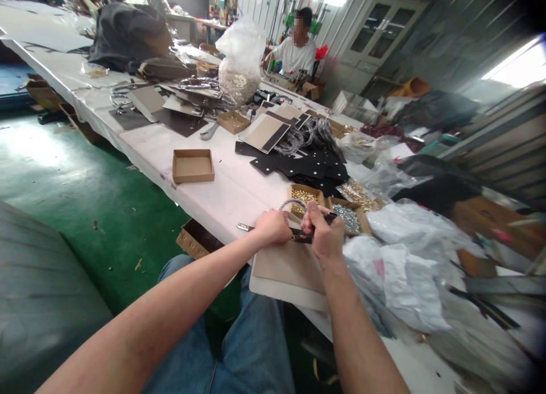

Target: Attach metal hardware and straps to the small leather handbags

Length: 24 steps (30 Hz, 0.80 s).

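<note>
My left hand [273,227] is closed around the end of a dark strap piece [303,237], above a tan board [290,266] that lies at the table's near edge. My right hand [325,230] pinches the same dark strap from the right, thumb up. A silvery chain loop [290,203] arches just behind my fingers. A thin metal tool [244,227] sticks out to the left of my left hand.
Small cardboard boxes of gold studs [303,195] and silver parts [346,218] sit behind my hands. An empty box [193,165], black cut pieces [307,168] and plastic bags [405,257] crowd the long white table [230,189]. A seated person [295,50] works at the far end.
</note>
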Available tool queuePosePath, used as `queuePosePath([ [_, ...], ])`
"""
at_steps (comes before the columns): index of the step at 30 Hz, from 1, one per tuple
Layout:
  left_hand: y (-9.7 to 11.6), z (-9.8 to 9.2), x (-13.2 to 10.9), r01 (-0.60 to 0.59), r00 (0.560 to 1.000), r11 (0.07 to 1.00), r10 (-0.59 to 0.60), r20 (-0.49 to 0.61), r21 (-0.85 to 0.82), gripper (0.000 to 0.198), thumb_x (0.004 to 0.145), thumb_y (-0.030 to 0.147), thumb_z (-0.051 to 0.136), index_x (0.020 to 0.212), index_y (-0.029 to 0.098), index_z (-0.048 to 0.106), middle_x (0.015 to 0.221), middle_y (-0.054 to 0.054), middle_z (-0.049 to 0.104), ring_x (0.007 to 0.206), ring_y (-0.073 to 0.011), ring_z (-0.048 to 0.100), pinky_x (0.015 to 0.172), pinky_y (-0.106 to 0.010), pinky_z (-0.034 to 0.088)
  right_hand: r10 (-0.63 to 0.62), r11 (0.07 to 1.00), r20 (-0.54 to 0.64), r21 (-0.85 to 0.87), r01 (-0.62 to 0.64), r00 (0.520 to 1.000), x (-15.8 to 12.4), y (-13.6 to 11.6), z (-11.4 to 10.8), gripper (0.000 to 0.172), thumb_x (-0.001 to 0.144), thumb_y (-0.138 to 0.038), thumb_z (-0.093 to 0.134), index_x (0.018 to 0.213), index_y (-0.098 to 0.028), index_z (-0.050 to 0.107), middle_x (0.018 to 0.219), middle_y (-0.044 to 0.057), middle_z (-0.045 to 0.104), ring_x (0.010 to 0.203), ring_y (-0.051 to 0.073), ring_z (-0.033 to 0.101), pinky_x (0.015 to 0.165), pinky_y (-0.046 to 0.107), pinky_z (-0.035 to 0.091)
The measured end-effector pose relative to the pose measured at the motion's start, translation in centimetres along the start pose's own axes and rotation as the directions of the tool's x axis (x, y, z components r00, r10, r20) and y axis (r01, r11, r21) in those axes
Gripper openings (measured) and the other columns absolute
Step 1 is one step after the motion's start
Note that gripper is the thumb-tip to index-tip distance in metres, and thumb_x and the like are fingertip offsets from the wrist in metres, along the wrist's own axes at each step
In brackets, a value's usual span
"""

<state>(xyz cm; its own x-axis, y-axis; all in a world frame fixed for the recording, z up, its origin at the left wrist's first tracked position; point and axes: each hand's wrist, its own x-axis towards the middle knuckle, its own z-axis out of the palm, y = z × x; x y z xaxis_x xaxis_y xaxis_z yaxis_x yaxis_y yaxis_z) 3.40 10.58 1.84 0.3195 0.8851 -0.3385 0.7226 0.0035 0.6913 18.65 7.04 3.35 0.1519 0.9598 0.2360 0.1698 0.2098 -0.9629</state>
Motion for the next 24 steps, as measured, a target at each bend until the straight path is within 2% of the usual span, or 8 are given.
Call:
queuePosePath([
  [2, 0.2, -0.1, 0.0, 0.0, 1.0, 1.0, 0.0, 0.019, 0.008, 0.031, 0.077, 0.034, 0.082, 0.107, 0.026, 0.085, 0.122, -0.014, 0.083, 0.114, -0.037, 0.077, 0.093, -0.043, 0.063, 0.017, 0.999, -0.031, 0.044, -0.015, 0.999, 0.3, -0.3, -0.3, 0.048, 0.1, -0.065, 0.081, 0.08, -0.025, 0.064, 0.068, -0.002, 0.061, 0.052, 0.013, 0.051, 0.046, 0.029, 0.041],
  [3, 0.3, -0.2, 0.1, 0.001, 1.0, 1.0, -0.001, 0.022, 0.017, 0.03, 0.077, 0.033, 0.082, 0.106, 0.026, 0.085, 0.122, -0.014, 0.083, 0.114, -0.037, 0.077, 0.093, -0.043, 0.063, 0.019, 0.997, -0.037, 0.072, -0.016, 0.999, 0.5, -0.4, -0.3, 0.048, 0.099, -0.066, 0.081, 0.081, -0.025, 0.064, 0.068, -0.002, 0.06, 0.05, 0.012, 0.049, 0.043, 0.028, 0.038],
  [5, 0.6, -0.4, 0.1, 0.003, 1.0, 0.999, -0.004, 0.018, 0.046, 0.029, 0.077, 0.035, 0.082, 0.105, 0.027, 0.085, 0.122, -0.013, 0.083, 0.116, -0.037, 0.077, 0.095, -0.043, 0.063, 0.027, 0.991, -0.043, 0.132, -0.021, 0.999, 0.8, -0.4, -0.1, 0.058, 0.099, -0.071, 0.078, 0.073, -0.025, 0.055, 0.06, -0.005, 0.05, 0.044, 0.01, 0.038, 0.039, 0.027, 0.029],
  [7, 0.9, -0.6, 0.1, 0.01, 1.0, 0.997, -0.011, 0.02, 0.082, 0.03, 0.076, 0.038, 0.084, 0.104, 0.028, 0.085, 0.123, -0.013, 0.083, 0.12, -0.038, 0.077, 0.1, -0.045, 0.062, 0.026, 0.988, -0.046, 0.152, -0.019, 0.999, 0.9, -0.2, 0.3, 0.066, 0.099, -0.074, 0.076, 0.066, -0.026, 0.045, 0.055, -0.007, 0.037, 0.044, 0.01, 0.031, 0.038, 0.027, 0.026],
  [11, 1.3, -0.7, 0.2, -0.002, 0.999, 0.989, -0.004, 0.038, 0.151, 0.033, 0.078, 0.044, 0.085, 0.107, 0.029, 0.085, 0.128, -0.014, 0.082, 0.127, -0.0414, 0.074, 0.113, -0.056, 0.055, -0.033, 0.996, -0.092, 0.084, 0.041, 0.995, 0.7, 0.5, 0.9, 0.066, 0.1, -0.074, 0.075, 0.066, -0.027, 0.044, 0.056, -0.006, 0.038, 0.046, 0.011, 0.036, 0.039, 0.028, 0.03],
  [17, 1.2, -0.1, 1.0, -0.058, 0.998, 0.98, 0.056, 0.015, 0.189, 0.04, 0.083, 0.046, 0.082, 0.118, 0.028, 0.082, 0.134, -0.017, 0.079, 0.128, -0.0439, 0.073, 0.118, -0.064, 0.05, -0.074, 0.997, -0.149, -0.01, 0.074, 0.986, -0.3, 0.8, 1.2, 0.064, 0.103, -0.071, 0.074, 0.065, -0.026, 0.05, 0.055, -0.004, 0.043, 0.047, 0.013, 0.04, 0.044, 0.031, 0.032],
  [20, 1.4, -0.3, 1.3, -0.048, 0.998, 0.979, 0.04, 0.046, 0.199, 0.034, 0.083, 0.041, 0.081, 0.114, 0.027, 0.083, 0.133, -0.017, 0.08, 0.128, -0.0427, 0.073, 0.119, -0.063, 0.049, -0.065, 0.998, -0.174, -0.01, 0.064, 0.983, -0.6, 0.6, 1.4, 0.063, 0.105, -0.068, 0.073, 0.064, -0.025, 0.052, 0.055, -0.004, 0.043, 0.048, 0.013, 0.042, 0.046, 0.031, 0.032],
  [24, 1.9, -1.1, 1.8, -0.033, 0.992, 0.975, 0.005, 0.128, 0.22, 0.028, 0.078, 0.033, 0.085, 0.105, 0.028, 0.084, 0.125, -0.012, 0.083, 0.126, -0.0392, 0.074, 0.121, -0.057, 0.049, -0.034, 0.999, -0.145, 0.009, 0.035, 0.989, -0.1, 0.2, 1.0, 0.065, 0.103, -0.071, 0.073, 0.064, -0.026, 0.049, 0.056, -0.005, 0.042, 0.047, 0.012, 0.041, 0.045, 0.031, 0.032],
])
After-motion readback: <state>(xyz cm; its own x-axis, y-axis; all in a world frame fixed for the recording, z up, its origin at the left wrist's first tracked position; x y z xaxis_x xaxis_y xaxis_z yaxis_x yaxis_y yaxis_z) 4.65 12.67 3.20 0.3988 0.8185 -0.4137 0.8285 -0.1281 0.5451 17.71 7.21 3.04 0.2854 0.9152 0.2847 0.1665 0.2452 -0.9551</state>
